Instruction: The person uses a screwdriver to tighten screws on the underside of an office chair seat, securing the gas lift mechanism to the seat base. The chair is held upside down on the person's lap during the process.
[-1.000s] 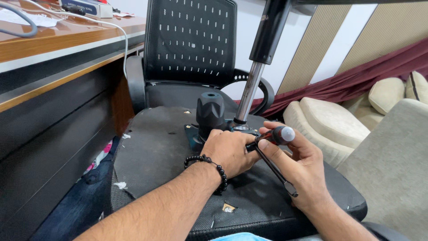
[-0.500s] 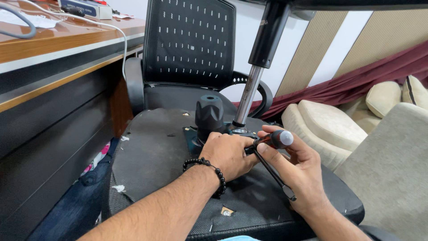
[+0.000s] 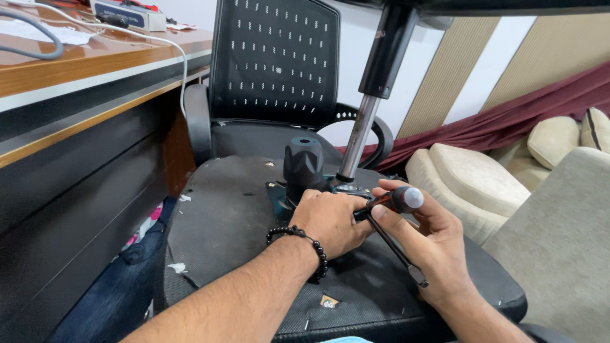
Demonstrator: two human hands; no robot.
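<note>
- Head view: an upturned chair seat [image 3: 229, 241] lies across the person's lap, its dark underside facing up, with the metal mechanism plate [image 3: 279, 194] near the middle.
- From the plate rise a ribbed black knob [image 3: 302, 162] and a shiny gas-lift column [image 3: 359, 136] that runs up out of frame.
- The left hand [image 3: 330, 219], a bead bracelet [image 3: 298, 238] at its wrist, rests curled and palm down on the plate beside the column's foot; what its fingers grip beneath is hidden.
- The right hand [image 3: 426, 244] is closed round a screwdriver [image 3: 394, 202] with a red-and-black handle and pale end cap, tip pointing under the left hand.
- A thin black lever [image 3: 397, 251] runs down past the right palm; whether the hand holds it too I cannot tell.
- Handling: the screwdriver looks light and stiff, its rubbery handle the sure place to hold. The seat seems bulky and fairly heavy, rigid at the plate, best steadied by plate or rim.
- Behind stand an upright mesh-backed chair [image 3: 273, 70], a wooden desk [image 3: 76, 70] to the left and beige cushions [image 3: 476, 178] to the right.
</note>
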